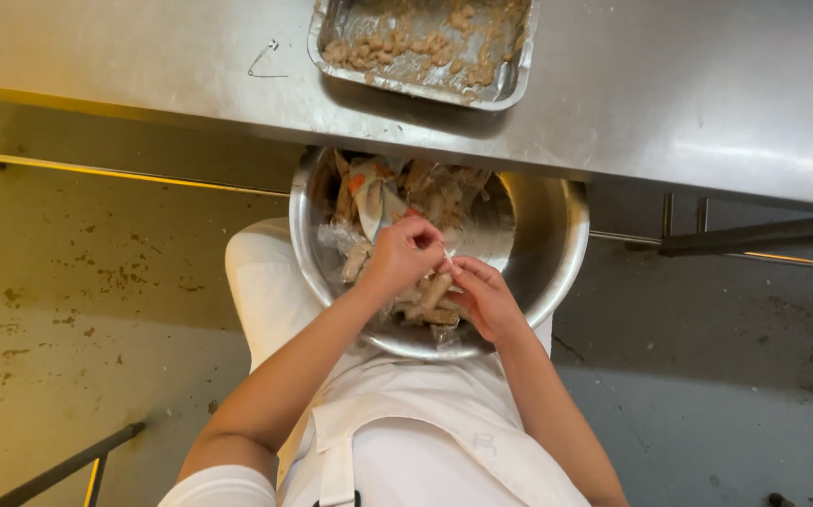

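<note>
A large steel bowl [557, 246] rests on my lap, partly under the table edge. It holds several pale sausage-like pieces and crumpled clear plastic wrappers [444, 202]. My left hand [399, 255] and my right hand [486, 299] meet over the bowl's middle. Both pinch the same pale sausage piece [437, 287] and its thin clear casing between the fingertips. On the table above, a metal tray [510, 86] contains small peeled pale pieces [397, 47].
The stainless steel table [669, 84] spans the top of the view, with a bent wire clip [266, 61] lying on it at the left. Below are a stained floor [78, 310], table leg bars [754, 239] at the right and a dark bar [69, 465] at the lower left.
</note>
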